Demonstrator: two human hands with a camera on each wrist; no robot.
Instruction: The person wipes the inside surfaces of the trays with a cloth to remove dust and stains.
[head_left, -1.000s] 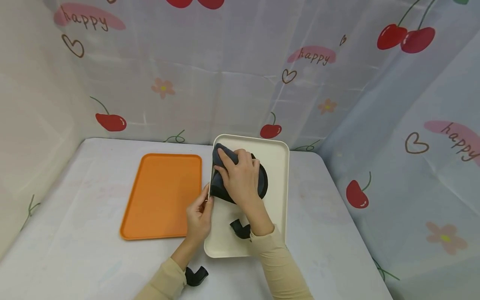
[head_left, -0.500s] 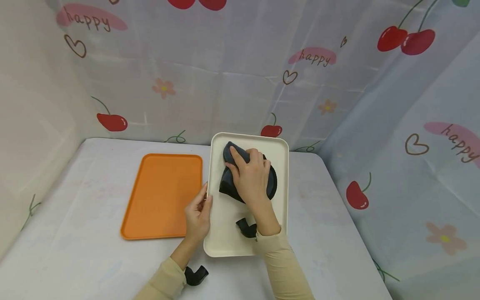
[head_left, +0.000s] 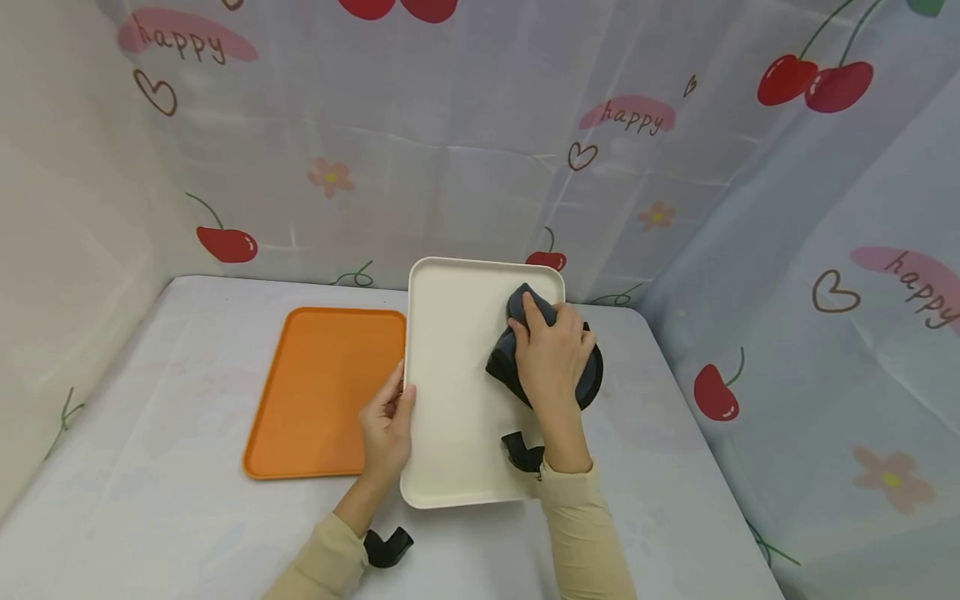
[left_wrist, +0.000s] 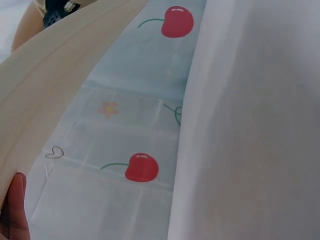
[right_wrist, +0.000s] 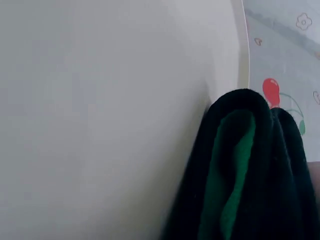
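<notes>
A cream tray (head_left: pixel 457 375) is held tilted by its left edge in my left hand (head_left: pixel 386 429), the fingers going behind the rim. My right hand (head_left: pixel 553 362) grips a bunched dark blue-grey cloth (head_left: pixel 504 360) against the tray's right side, and part of the cloth reaches past the right rim. In the right wrist view the folded cloth (right_wrist: pixel 240 165) shows a green inner fold beside the tray surface (right_wrist: pixel 100 110). The left wrist view has the tray's edge (left_wrist: pixel 45 85) and fingertips (left_wrist: pixel 17 205) at its left.
An orange tray (head_left: pixel 322 392) lies on the white table (head_left: pixel 172 417), left of the cream tray. Black curved wrist pieces (head_left: pixel 388 548) sit at both wrists. A cherry-patterned curtain (head_left: pixel 450 183) stands behind the table and along the right.
My right hand has moved the cloth rightward across the cream tray, from its left edge to its right edge. The tray has shifted slightly left with my left hand.
</notes>
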